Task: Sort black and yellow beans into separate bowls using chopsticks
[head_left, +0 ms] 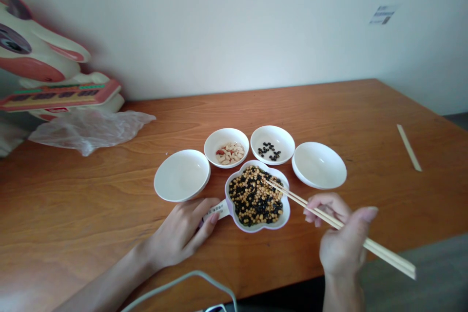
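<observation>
Holding the chopsticks (340,226) closed in the right hand (341,243), tips over the mixed beans in the flower bowl (285,217), the left hand (183,234) pinches its handle; gentle, steady pinching seems best. Farther, four white bowls (182,175) wait.

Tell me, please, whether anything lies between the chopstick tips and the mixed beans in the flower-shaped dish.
Nothing visible does. The right hand holds the chopsticks with their tips already over the mixed beans in the flower-shaped dish, and no object sits between them. The left hand touches the dish's handle, clear of the tips.
</observation>
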`<state>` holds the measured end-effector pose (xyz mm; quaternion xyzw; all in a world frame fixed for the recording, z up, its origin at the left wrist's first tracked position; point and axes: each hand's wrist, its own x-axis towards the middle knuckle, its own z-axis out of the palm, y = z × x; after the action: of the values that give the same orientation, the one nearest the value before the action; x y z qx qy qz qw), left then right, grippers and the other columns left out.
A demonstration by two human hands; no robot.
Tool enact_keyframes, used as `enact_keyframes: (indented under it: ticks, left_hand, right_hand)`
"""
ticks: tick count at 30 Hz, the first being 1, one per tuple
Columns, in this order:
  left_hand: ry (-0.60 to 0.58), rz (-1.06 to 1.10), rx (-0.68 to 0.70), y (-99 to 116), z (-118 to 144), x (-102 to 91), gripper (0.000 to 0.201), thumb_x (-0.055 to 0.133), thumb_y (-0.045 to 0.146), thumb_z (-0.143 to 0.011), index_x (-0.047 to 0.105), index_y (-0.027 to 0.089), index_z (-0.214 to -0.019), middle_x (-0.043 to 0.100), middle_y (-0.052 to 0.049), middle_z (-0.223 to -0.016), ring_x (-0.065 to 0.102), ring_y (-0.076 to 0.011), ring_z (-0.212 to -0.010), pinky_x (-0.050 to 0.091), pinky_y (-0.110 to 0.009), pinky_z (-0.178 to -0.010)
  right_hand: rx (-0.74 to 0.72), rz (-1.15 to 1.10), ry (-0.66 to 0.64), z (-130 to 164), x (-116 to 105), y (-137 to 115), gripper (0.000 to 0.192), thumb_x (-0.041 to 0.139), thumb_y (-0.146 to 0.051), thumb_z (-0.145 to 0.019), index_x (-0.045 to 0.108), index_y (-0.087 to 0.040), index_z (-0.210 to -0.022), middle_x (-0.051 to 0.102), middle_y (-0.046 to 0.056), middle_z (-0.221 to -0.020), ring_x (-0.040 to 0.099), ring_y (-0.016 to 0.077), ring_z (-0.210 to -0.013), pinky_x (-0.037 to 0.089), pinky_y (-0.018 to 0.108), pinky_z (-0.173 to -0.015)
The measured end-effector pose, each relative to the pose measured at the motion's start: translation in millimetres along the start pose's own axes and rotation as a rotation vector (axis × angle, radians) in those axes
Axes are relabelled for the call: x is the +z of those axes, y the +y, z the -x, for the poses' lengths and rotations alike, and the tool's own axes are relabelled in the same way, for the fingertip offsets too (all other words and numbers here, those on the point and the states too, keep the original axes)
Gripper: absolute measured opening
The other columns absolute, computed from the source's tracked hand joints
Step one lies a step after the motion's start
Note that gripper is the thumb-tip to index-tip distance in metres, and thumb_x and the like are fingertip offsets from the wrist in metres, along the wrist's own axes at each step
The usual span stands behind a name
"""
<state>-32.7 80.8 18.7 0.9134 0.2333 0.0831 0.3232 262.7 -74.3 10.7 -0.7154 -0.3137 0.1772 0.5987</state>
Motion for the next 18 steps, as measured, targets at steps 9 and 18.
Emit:
enact_keyframes:
  ticks: [9, 18]
  left_hand:
    - [0.013, -0.018, 0.02, -0.3, 0.1, 0.4, 0.024, 0.042, 0.026, -0.109, 0.059, 0.023, -0.126, 0.074, -0.007, -0.111, 0.071, -0.0199, -0.093, 0.053, -0.031, -0.086]
    - [0.0, -0.011, -0.002, 0.9, -0.1, -0.3, 0.024, 0.042, 0.027, -0.11, 0.059, 0.023, -0.126, 0.074, -0.006, -0.111, 0.072, -0.0195, -0.094, 0.053, -0.031, -0.086]
  right_hand:
    - [0.056, -0.065, 0.033, -4.0, 7.7, -8.9, 0.097, 0.004, -0.09, -0.089, 0.067, -0.021, -0.062, 0.063, 0.008, -0.052, 0.057, 0.0179, -0.05, 0.04, 0.031, -0.047]
    - [0.026, -0.096, 0.019, -5.4, 4.4, -3.4, 0.095, 0.008, -0.088, -0.092, 0.069, -0.02, -0.062, 0.064, 0.008, -0.052, 0.058, 0.0185, -0.05, 0.041, 0.031, -0.048]
